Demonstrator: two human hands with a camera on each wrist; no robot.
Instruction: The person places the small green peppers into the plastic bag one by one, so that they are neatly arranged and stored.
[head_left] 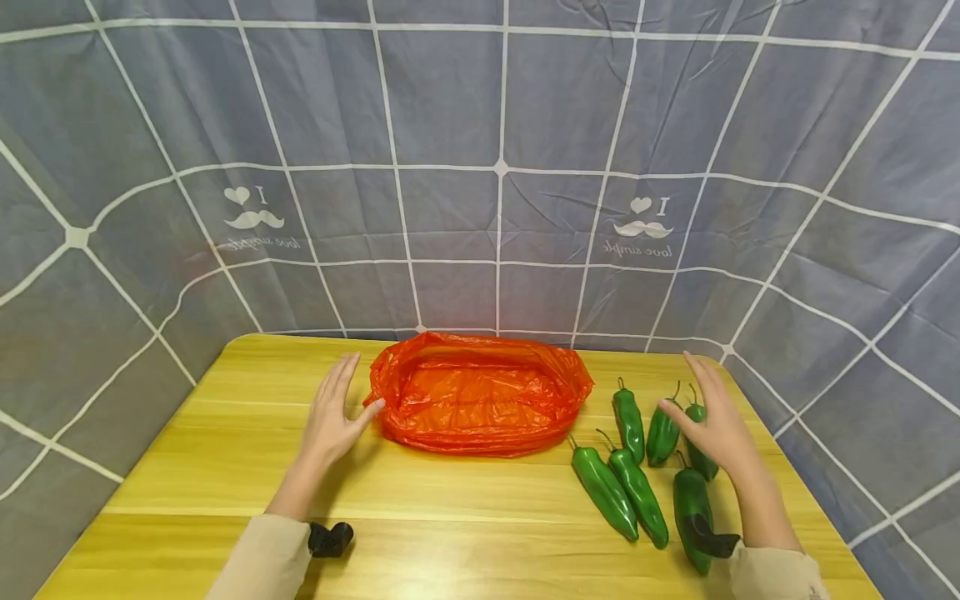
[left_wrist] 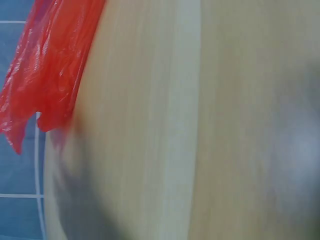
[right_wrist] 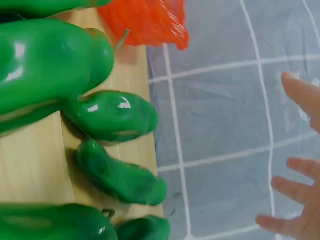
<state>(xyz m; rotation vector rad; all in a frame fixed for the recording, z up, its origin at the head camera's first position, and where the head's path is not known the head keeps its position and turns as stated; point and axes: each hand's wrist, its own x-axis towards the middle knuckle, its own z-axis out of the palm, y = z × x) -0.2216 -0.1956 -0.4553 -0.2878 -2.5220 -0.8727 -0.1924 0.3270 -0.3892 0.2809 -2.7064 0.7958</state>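
A red plastic bag point(head_left: 480, 400) lies with its wide mouth spread on the table, and part of it shows in the left wrist view. My left hand point(head_left: 333, 417) hovers beside the bag's left end, fingers extended and thumb tip right at its edge. Several glossy green peppers point(head_left: 603, 492) with thin stems lie to the right of the bag. Over the rightmost ones is my right hand point(head_left: 716, 421), its fingers spread and nothing in its grasp. The right wrist view shows peppers point(right_wrist: 110, 116) close up, with the right fingers point(right_wrist: 290, 190) at its right side.
The wooden table point(head_left: 420, 517) has rounded far corners. A grey curtain point(head_left: 450, 217) with white grid lines hangs behind it and along both sides. Each wrist wears a black mount, the left one point(head_left: 330, 540) in front of the cuff.
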